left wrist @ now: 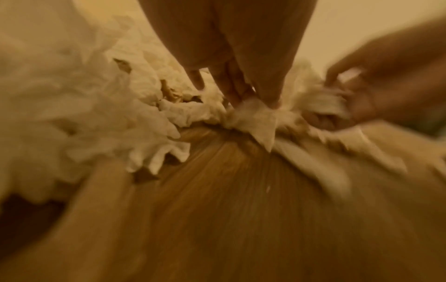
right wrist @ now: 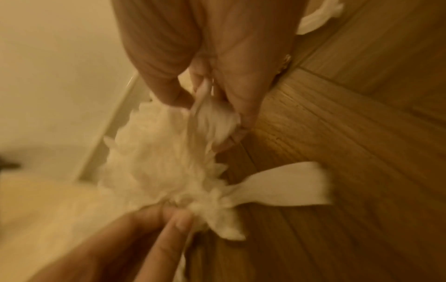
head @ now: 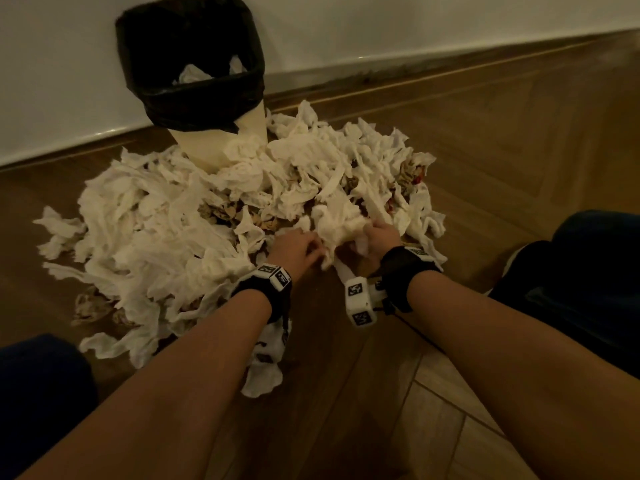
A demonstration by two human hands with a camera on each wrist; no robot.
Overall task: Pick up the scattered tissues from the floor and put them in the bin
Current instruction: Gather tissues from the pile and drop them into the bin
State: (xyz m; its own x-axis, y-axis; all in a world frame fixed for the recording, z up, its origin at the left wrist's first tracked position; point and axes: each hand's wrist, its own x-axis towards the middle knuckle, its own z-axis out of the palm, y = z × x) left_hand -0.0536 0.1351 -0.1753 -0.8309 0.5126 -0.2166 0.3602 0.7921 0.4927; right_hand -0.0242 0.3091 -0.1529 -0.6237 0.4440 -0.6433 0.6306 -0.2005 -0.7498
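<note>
Your left hand and right hand each grip the light, soft, tearable crumpled white tissues; bunch them deep, then lift toward the black-lined bin at eleven o'clock.

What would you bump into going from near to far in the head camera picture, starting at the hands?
left hand and right hand gripping a tissue bunch → tissue pile → bin with some tissues inside → white wall

Head view: high, looking down at floor, bin at 11 o'clock. Wrist views: close, blurred, sharing tissues.
</note>
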